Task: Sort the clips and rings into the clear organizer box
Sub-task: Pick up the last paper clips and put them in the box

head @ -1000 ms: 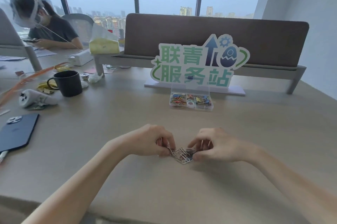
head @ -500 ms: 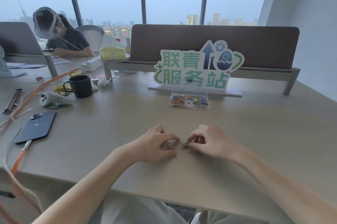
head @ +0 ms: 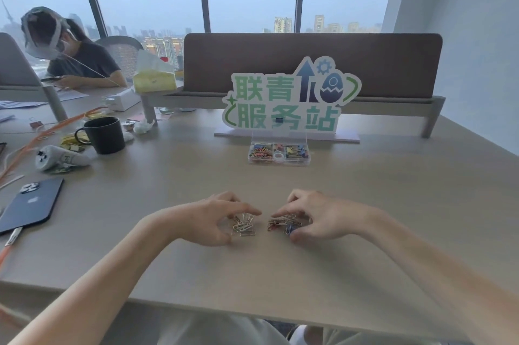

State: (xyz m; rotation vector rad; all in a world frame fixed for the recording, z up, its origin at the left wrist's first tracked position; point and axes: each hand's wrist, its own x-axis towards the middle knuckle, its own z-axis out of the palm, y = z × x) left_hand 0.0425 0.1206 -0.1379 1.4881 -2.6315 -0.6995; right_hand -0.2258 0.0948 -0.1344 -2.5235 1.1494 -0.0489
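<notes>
Two clawed hands, left hand (head: 213, 218) and right hand (head: 317, 217), cup separate paperclip piles (head: 243, 226), fingers loosely spread.

Beyond my fingertips, past the clear organizer box, a white cut-out standing sign (head: 289, 104) with green characters reads 联青 on its upper line and 服务站 on its lower line. Beside 联青 it carries a dark blue upward arrow, a small blue gear and a blue cracked-egg emblem. Far to the left of my left fingers, a dark blue phone (head: 31, 208) lying face down shows a pale logo too blurred to read.
</notes>
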